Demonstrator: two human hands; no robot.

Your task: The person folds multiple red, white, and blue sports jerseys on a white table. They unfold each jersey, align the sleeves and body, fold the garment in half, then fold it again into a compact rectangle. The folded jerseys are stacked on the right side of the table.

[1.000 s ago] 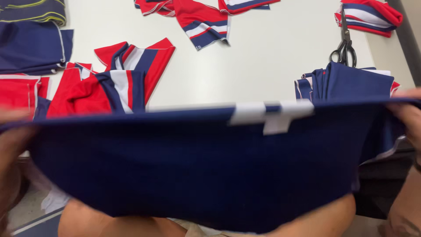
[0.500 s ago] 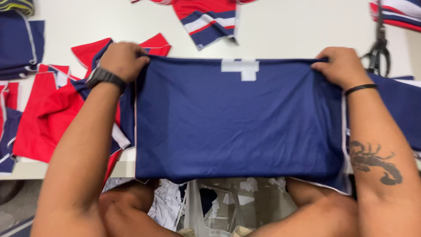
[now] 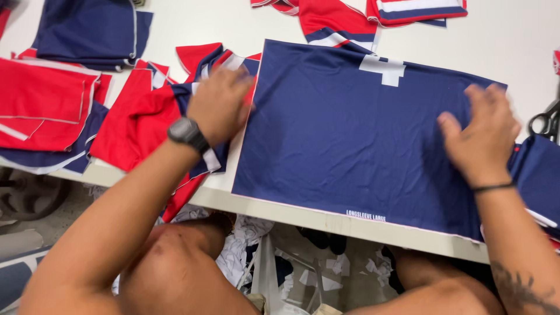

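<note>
Since half a second ago my hands have let go of the top corners of the navy fabric panel (image 3: 356, 140) and slid down its sides. The panel now lies flat on the white table (image 3: 192, 23), its near edge overhanging the table's front rim toward me.

My left hand (image 3: 219, 105) rests open, fingers spread, at the panel's left edge, half on it and half on the red and navy pieces (image 3: 140, 125) beside it; it grips nothing. A black watch (image 3: 188, 133) sits on that wrist. My right hand (image 3: 481, 137) is also open, palm down with fingers splayed, pressing the panel's right side. A thin black band (image 3: 493, 187) circles that wrist.

Between my hands, near the panel's far edge, I see a small white patch (image 3: 383, 68). Beyond my left hand lie a red piece (image 3: 41, 105) and a folded navy piece (image 3: 93, 32). Past the panel's far edge are more red, white and navy strips (image 3: 373, 14). Just outside my right hand, scissors (image 3: 547, 121) lie on the table.
</note>
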